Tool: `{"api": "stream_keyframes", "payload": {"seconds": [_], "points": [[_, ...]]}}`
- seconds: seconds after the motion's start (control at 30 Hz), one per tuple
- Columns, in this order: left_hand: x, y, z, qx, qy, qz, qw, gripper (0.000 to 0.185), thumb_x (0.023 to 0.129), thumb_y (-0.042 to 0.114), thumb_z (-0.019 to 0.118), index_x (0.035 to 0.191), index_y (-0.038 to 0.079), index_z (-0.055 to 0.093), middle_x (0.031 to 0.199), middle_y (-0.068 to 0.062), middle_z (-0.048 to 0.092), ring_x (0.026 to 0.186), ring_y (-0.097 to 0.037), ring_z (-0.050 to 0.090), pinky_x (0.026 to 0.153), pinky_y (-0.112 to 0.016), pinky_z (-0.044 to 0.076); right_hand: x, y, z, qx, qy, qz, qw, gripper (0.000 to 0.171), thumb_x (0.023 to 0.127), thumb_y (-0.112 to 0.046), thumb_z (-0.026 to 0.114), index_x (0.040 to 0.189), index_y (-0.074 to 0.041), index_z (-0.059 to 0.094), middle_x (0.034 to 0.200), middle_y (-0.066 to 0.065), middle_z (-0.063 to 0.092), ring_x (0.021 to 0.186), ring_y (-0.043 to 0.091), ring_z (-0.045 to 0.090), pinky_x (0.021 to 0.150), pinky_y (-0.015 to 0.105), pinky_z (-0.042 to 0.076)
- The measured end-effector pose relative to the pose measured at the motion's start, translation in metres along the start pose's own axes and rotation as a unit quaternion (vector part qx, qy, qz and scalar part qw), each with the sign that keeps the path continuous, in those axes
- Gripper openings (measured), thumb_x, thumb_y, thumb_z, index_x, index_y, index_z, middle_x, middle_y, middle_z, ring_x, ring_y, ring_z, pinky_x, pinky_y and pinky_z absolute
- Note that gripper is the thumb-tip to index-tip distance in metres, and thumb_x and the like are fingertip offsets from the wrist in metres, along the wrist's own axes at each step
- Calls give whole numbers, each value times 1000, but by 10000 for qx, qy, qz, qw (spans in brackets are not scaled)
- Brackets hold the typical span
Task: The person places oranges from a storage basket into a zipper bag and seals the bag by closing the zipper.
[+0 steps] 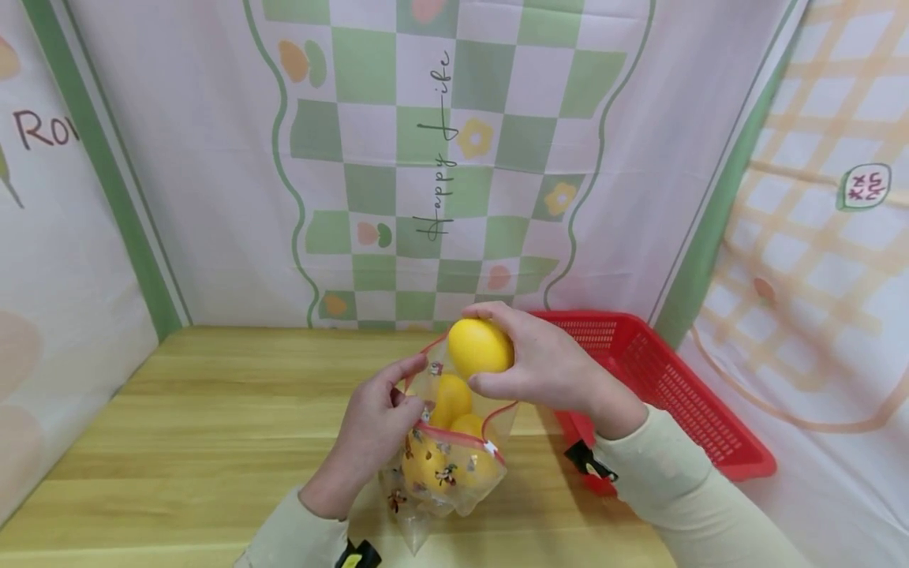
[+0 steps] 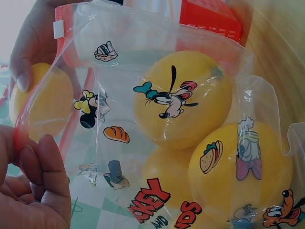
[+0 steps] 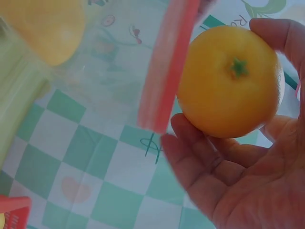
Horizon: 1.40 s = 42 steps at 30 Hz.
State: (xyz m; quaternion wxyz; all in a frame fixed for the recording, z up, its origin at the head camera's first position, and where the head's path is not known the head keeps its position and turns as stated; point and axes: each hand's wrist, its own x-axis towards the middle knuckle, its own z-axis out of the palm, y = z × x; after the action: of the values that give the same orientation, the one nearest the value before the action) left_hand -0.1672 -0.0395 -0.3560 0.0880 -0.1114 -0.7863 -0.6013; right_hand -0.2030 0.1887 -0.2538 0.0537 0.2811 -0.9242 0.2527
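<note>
In the head view my right hand (image 1: 547,363) grips a yellow-orange orange (image 1: 479,347) between thumb and fingers, just above the mouth of a clear zip bag (image 1: 454,505). Its green star-shaped stem end shows in the right wrist view. My left hand (image 1: 375,422) pinches the bag's red-zipped edge (image 2: 23,112) at the left, and the mouth gapes. Several more oranges (image 2: 183,100) lie inside, seen through the cartoon-printed plastic in the left wrist view. A white slider (image 2: 58,29) sits on the zip.
A red slotted plastic basket (image 1: 710,410) stands at the right, partly behind my right forearm. The wooden table (image 1: 213,426) stretches to the left of the bag. Behind it hangs a green-and-white checked cloth (image 1: 426,181), with more printed cloth on both sides.
</note>
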Motion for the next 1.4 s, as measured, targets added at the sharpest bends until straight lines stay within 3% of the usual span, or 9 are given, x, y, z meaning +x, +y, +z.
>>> {"api": "stream_keyframes", "payload": {"seconds": [0.6, 1.13, 1.2, 1.3, 1.4], "points": [[0, -1, 0, 37, -31, 77, 10000, 55, 92, 2, 58, 146, 11, 61, 142, -3, 66, 51, -11, 39, 44, -22, 36, 0, 2, 18, -57, -117, -87, 9999, 71, 78, -31, 82, 144, -30, 56, 118, -8, 60, 99, 19, 57, 70, 32, 55], [0, -2, -2, -41, 0, 65, 10000, 54, 91, 2, 59, 145, 13, 62, 141, -3, 66, 51, -10, 39, 44, -21, 35, 1, -2, 34, -661, -101, -154, 9976, 73, 76, -29, 83, 145, -32, 57, 128, -1, 58, 106, 17, 54, 76, 34, 52], [-1, -2, -2, -37, 18, 43, 10000, 55, 92, 2, 60, 145, 14, 62, 133, -4, 69, 52, -10, 40, 44, -21, 35, 1, -2, 35, -736, -85, -246, 9969, 73, 77, -30, 83, 145, -30, 57, 130, 0, 58, 108, 18, 54, 78, 35, 52], [-1, -3, -3, -96, 57, -49, 9999, 56, 91, 3, 59, 145, 16, 62, 104, -7, 71, 52, -10, 39, 44, -21, 34, 1, -1, 36, -808, -117, -326, 9961, 72, 78, -29, 82, 145, -27, 57, 135, 2, 58, 112, 19, 54, 83, 36, 53], [-1, -4, -4, -218, 73, -67, 9997, 57, 90, 4, 58, 146, 15, 61, 99, -8, 69, 52, -10, 39, 44, -21, 34, 2, -2, 36, -812, -194, -352, 9959, 66, 82, -23, 81, 144, -24, 58, 140, 4, 57, 117, 19, 55, 88, 36, 56]]}}
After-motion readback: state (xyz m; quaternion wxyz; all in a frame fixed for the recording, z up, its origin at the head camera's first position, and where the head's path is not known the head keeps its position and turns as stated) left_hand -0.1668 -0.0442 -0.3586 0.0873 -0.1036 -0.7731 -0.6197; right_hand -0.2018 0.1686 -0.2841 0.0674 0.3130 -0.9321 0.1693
